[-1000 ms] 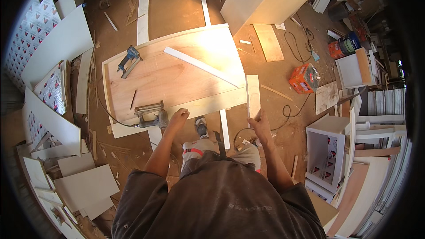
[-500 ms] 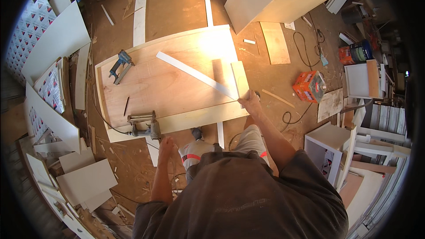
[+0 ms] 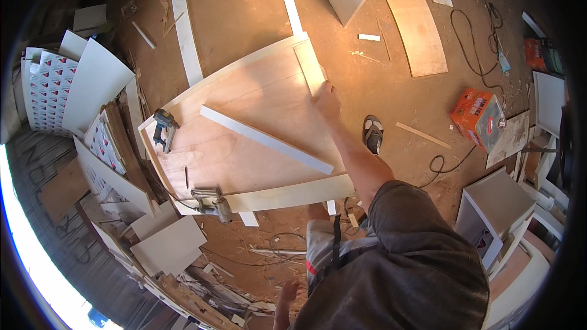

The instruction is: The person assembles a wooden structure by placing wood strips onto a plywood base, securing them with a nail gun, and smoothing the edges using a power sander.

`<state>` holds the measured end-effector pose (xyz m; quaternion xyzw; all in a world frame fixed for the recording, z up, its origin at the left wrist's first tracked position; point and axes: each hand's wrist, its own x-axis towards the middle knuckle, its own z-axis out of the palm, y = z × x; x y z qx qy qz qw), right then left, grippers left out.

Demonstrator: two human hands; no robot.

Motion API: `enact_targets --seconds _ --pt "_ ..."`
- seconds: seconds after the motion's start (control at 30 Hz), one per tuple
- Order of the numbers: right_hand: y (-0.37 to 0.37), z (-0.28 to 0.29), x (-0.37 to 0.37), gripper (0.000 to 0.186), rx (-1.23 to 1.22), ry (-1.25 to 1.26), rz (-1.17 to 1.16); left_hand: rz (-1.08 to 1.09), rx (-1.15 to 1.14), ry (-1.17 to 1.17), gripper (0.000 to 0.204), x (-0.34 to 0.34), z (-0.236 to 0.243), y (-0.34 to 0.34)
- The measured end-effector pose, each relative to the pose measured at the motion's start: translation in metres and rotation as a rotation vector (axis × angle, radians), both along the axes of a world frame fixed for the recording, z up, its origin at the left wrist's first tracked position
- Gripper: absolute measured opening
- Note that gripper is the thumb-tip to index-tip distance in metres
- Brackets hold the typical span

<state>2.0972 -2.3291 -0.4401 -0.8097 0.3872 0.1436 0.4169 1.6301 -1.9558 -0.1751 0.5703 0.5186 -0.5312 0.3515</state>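
Note:
My right hand is closed on the near end of a short pale wood board, which lies along the right edge of a large framed plywood panel. Low beside my body hangs my left hand, fingers loosely apart and nothing visible in it. A white strip lies slantwise across the panel. One blue nail gun rests at the panel's left end. Another, grey nail gun sits on the near left edge with a hose attached. A thin dark pencil-like stick lies between them.
Long white strips run under the panel. An orange square can, a loose plywood sheet and a black cable lie to the right. A white box cabinet stands nearer. Board offcuts crowd the left.
My right hand has moved away from me along the panel's right edge, taking the short board to the far corner. My left hand has dropped back from near the grey nail gun.

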Motion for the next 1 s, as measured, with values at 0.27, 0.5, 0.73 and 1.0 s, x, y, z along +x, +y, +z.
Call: enact_targets --seconds 0.27,0.5,0.73,1.0 --pt "0.001 -0.023 0.017 0.068 0.060 -0.064 -0.013 -0.164 0.068 -0.137 0.043 0.131 -0.025 -0.012" --pt "0.005 -0.022 0.014 0.064 0.007 -0.131 -0.066 -0.343 0.013 -0.355 0.044 0.263 -0.026 -0.078" --pt "0.005 -0.020 0.017 0.062 -0.021 -0.113 -0.090 -0.365 -0.001 -0.265 0.045 0.260 -0.035 -0.094" --pt "0.001 -0.024 0.013 0.062 -0.105 -0.104 -0.050 -0.491 -0.047 -0.251 0.044 0.262 -0.059 -0.099"
